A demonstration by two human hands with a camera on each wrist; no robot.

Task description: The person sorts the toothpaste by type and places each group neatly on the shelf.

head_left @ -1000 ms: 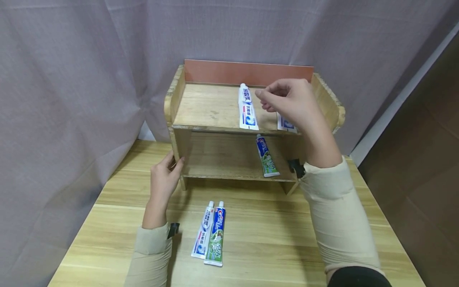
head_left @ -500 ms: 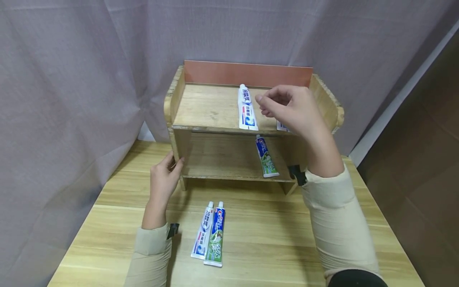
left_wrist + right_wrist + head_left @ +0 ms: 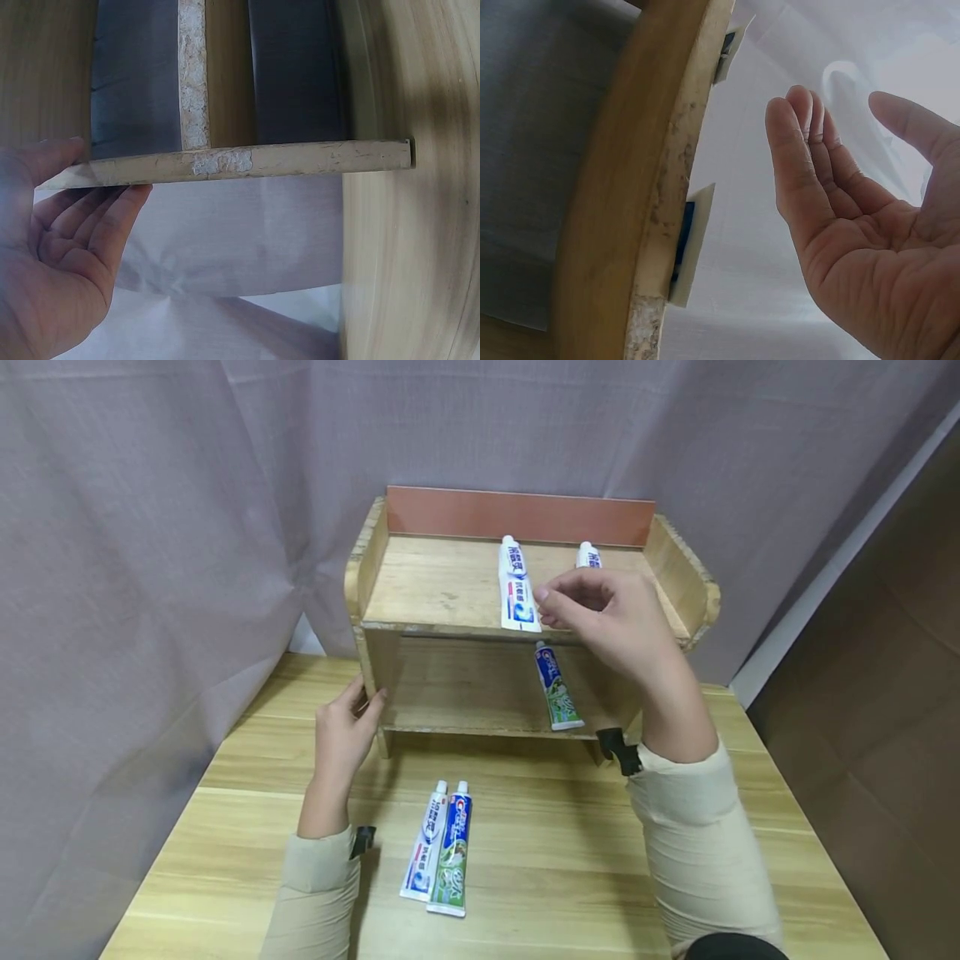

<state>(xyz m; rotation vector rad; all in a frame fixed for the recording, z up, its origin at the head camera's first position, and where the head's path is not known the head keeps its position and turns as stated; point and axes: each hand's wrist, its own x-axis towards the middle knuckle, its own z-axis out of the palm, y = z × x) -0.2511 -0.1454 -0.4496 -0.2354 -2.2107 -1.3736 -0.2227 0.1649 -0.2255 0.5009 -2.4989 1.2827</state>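
Observation:
A two-tier wooden shelf (image 3: pixel 435 581) stands on the table, its left side panel pinched between the thumb and fingers of my left hand (image 3: pixel 343 731). In the left wrist view, the panel edge (image 3: pixel 300 157) runs between that thumb and the fingers. My right hand (image 3: pixel 622 622) hovers in front of the top tier, holding nothing; fingers and thumb stand apart in the right wrist view. On the top tier lie a white toothpaste tube (image 3: pixel 519 585) and another white tube (image 3: pixel 589 556), partly hidden behind the right hand. A blue-green toothpaste tube (image 3: pixel 558 689) lies on the lower tier.
In front of the shelf, a white toothpaste tube (image 3: pixel 422 852) and a blue-green one (image 3: pixel 452 856) lie side by side on the wooden table (image 3: pixel 547 860). A grey curtain (image 3: pixel 480 427) hangs behind, and a brown panel (image 3: pixel 877 693) stands at the right.
My right hand has come down and toward me from over the top tier, uncovering the cap end of the right-hand white tube. The left hand has stayed on the side panel.

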